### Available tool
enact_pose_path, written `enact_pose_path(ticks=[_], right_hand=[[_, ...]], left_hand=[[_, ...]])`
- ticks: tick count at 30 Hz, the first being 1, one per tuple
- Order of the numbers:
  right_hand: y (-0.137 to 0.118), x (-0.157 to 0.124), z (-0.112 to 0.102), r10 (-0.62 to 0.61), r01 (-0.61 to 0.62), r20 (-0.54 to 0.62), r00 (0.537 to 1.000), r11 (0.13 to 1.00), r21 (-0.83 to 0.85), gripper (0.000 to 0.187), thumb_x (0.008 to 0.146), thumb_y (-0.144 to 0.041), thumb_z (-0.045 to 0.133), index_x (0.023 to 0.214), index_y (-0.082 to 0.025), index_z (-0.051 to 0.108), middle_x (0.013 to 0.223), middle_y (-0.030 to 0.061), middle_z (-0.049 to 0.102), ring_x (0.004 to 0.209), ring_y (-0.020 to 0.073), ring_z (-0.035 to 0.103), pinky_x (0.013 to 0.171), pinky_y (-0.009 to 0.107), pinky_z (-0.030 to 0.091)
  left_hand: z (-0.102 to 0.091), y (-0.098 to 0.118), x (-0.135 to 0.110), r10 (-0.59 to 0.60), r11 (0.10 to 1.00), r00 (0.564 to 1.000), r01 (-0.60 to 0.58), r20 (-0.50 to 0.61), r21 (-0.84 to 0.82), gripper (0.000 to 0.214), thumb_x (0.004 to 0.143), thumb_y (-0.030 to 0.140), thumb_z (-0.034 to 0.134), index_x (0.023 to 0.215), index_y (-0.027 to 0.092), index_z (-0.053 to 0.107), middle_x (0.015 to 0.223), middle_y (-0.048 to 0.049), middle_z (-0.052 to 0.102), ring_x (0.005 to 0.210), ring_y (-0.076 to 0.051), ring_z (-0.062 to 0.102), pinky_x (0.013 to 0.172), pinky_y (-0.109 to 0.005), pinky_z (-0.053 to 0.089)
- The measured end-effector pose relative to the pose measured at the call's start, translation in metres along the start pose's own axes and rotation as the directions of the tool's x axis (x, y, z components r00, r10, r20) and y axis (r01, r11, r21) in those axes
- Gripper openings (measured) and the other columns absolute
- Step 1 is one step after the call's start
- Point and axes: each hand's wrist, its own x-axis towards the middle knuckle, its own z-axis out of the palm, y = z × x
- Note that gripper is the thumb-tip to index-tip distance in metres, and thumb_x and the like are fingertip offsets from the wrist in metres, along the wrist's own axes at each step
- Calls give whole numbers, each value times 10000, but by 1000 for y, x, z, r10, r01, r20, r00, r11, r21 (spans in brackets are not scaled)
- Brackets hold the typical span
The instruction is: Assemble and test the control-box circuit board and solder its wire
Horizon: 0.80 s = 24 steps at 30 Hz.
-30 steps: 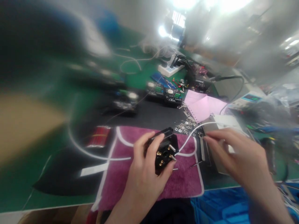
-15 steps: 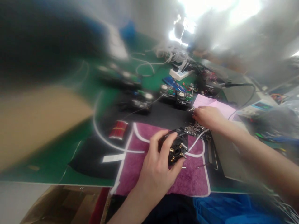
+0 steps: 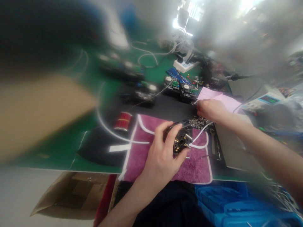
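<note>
My left hand (image 3: 163,151) is wrapped round a black round housing (image 3: 181,142) above the purple cloth (image 3: 196,171). Brass inserts and a couple of short metal posts show on the housing's upturned face. A white cable (image 3: 201,135) runs beside it. Further back, my right hand (image 3: 209,108) is closed at a small bunch of metal pins (image 3: 195,102), its fingertips mostly hidden behind the hand. Just below that hand lies a pile of small metal nuts (image 3: 200,122).
Black units with green boards (image 3: 188,91) stand behind my hands, near a pink paper (image 3: 224,97). Red rods in a bundle (image 3: 123,121) lie left of the cloth. A wrench (image 3: 213,142) rests at right by a grey box (image 3: 236,151). Blue crates (image 3: 227,201) sit below the edge.
The whole view has shifted, so the table sits higher in the picture. My left hand still holds the housing, and my right hand stays by the metal pins.
</note>
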Motion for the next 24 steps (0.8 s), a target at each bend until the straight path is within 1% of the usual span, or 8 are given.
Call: enact_pose_path(ticks=[4,8,11,14,16,19,22,24], right_hand=[[-2,-5,0,-1,1,-64,998,1000,-9,313,1008,-280,517,1104,-95,750,990,215,800,802,272,750,670,325,415],[1,-21,-14,9,-8,-136,991,1000,6,331,1055,-290,456,1081,-145,753,938,164,797,745,248,718,646,327,373],[1,-58,-30,51,-36,-243,969,997,65,287,1058,-352,485,1115,-197,720,970,112,790,785,242,709,647,320,380],[-11,-114,-34,63,67,-330,942,927,369,191,1009,-411,621,1056,-235,681,844,21,741,658,173,653,611,283,412],[-28,-149,-26,-83,227,-298,951,842,489,141,1015,-374,636,1031,-237,664,800,-6,704,616,140,622,577,254,421],[-62,-179,-2,-267,379,-274,924,733,564,124,1070,-287,554,1120,-227,651,925,27,734,738,148,693,656,254,499],[-93,-183,23,-254,402,-343,904,778,484,200,1095,-264,516,1245,-225,643,1010,55,744,775,174,723,661,276,510],[-104,-180,34,-234,387,-354,906,797,463,172,1087,-255,533,1204,-225,655,1007,53,735,782,181,728,648,278,502]], left_hand=[[-1,0,0,3,1000,1000,-2,5,-12,704,913,191,804,1534,262,481,1529,-137,466,1466,-315,529,1273,-529,494],[-2,1,2,3,1000,1000,-3,6,-15,700,917,190,800,1535,264,479,1521,-135,465,1463,-309,531,1276,-522,489],[-4,1,2,-14,999,1000,14,14,-50,689,926,225,813,1535,264,493,1530,-129,463,1480,-293,517,1301,-505,458],[-9,0,1,-47,985,998,51,32,-162,758,896,376,879,1548,289,502,1564,-117,475,1508,-304,496,1316,-514,432],[-13,0,0,-88,955,996,88,15,-284,720,923,441,847,1545,291,517,1574,-113,503,1515,-308,500,1315,-512,429],[-15,-3,-1,-269,836,959,186,-91,-517,404,1060,406,667,1434,262,613,1468,-104,623,1406,-269,614,1251,-477,499],[-13,-7,-1,-457,699,871,226,-182,-678,236,1090,400,609,1230,227,689,1233,-83,727,1205,-232,715,1147,-451,572],[-9,-10,-1,-495,667,845,220,-202,-712,208,1067,398,650,1161,218,699,1140,-71,736,1114,-217,728,1096,-433,594]])
